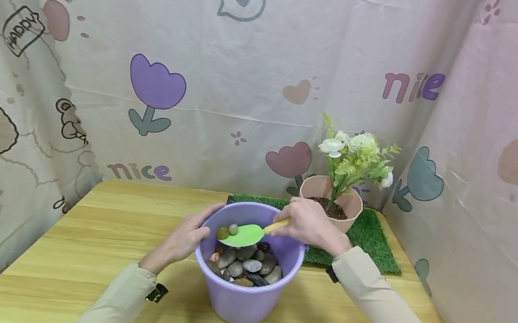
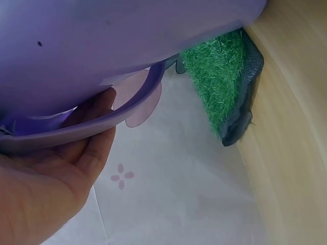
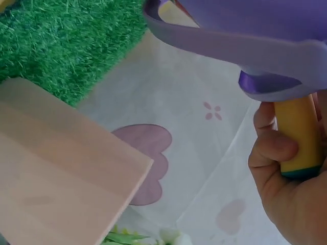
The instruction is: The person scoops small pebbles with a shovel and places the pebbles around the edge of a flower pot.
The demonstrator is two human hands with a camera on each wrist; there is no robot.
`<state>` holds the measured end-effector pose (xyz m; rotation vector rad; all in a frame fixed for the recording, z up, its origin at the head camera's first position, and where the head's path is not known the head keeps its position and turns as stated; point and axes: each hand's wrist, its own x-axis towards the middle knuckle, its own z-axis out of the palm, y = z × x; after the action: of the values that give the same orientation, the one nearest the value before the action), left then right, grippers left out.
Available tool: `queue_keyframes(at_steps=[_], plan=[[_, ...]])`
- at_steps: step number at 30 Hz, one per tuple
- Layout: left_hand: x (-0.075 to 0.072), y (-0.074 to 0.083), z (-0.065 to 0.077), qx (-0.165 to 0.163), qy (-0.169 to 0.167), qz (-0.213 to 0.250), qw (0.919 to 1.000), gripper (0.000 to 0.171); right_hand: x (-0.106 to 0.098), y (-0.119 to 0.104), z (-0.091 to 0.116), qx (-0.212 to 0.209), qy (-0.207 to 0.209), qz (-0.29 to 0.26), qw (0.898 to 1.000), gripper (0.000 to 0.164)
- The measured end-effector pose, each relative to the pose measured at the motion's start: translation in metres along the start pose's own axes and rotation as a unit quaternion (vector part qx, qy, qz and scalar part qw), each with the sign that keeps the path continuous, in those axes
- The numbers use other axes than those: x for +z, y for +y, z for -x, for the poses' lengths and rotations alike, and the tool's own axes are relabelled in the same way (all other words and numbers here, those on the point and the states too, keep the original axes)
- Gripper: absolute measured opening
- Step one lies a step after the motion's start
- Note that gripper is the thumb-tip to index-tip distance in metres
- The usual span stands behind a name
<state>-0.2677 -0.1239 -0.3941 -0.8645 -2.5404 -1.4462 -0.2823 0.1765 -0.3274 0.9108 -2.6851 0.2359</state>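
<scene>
A purple bucket (image 1: 242, 305) stands on the table with grey, brown and white stones (image 1: 244, 267) inside. My left hand (image 1: 190, 236) holds the bucket's rim at its left side. In the left wrist view the left hand's fingers (image 2: 94, 150) curl over the purple rim. My right hand (image 1: 309, 222) grips the yellow handle (image 3: 296, 132) of a small trowel, fingers wrapped round it. Its green blade (image 1: 248, 236) lies over the bucket's opening, above the stones. Two small round pebbles (image 1: 233, 229), one brownish and one pale, sit at the blade's left tip.
Behind the bucket lies a green artificial grass mat (image 1: 374, 244). On it stands a pink flowerpot (image 1: 347, 218) holding dark soil and white flowers (image 1: 362, 143) with green leaves. The wooden table (image 1: 127, 253) meets a printed cloth (image 1: 232, 69) at the back and sides.
</scene>
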Motion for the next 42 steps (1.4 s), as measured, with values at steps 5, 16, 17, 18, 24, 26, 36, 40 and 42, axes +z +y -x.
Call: queue_keyframes(at_steps=[5,16,17,18,24,26,36,40,42], plan=[[0.002,-0.003,0.001,0.025,0.016,-0.005,0.9996,0.070,0.006,0.003,0.006,0.002,0.027,-0.025,0.999,0.021],[0.000,-0.008,0.004,0.045,0.046,-0.024,0.9977,0.068,0.015,0.001,0.009,-0.019,0.059,-0.050,0.997,0.016],[-0.001,-0.008,0.005,0.042,0.046,-0.026,0.9977,0.067,0.016,0.000,0.009,-0.020,0.060,-0.052,0.997,0.016],[-0.002,-0.008,0.006,0.039,0.047,-0.028,0.9977,0.067,0.016,0.000,0.009,-0.022,0.061,-0.053,0.996,0.015],[0.000,-0.006,0.003,0.031,0.041,-0.030,0.9982,0.066,0.011,0.002,0.015,-0.020,0.075,-0.048,0.996,0.015],[0.000,-0.005,0.002,0.031,0.040,-0.028,0.9983,0.066,0.009,0.003,0.019,-0.021,0.078,-0.043,0.996,0.015],[0.002,-0.003,0.002,0.031,0.037,-0.024,0.9986,0.065,-0.001,0.006,0.033,-0.044,0.111,-0.009,0.993,0.019],[0.001,-0.003,0.002,0.029,0.038,-0.025,0.9986,0.065,-0.004,0.010,0.039,-0.043,0.127,-0.003,0.991,0.016],[0.001,-0.003,0.002,0.027,0.040,-0.028,0.9985,0.065,-0.004,0.012,0.041,-0.041,0.134,-0.002,0.990,0.016]])
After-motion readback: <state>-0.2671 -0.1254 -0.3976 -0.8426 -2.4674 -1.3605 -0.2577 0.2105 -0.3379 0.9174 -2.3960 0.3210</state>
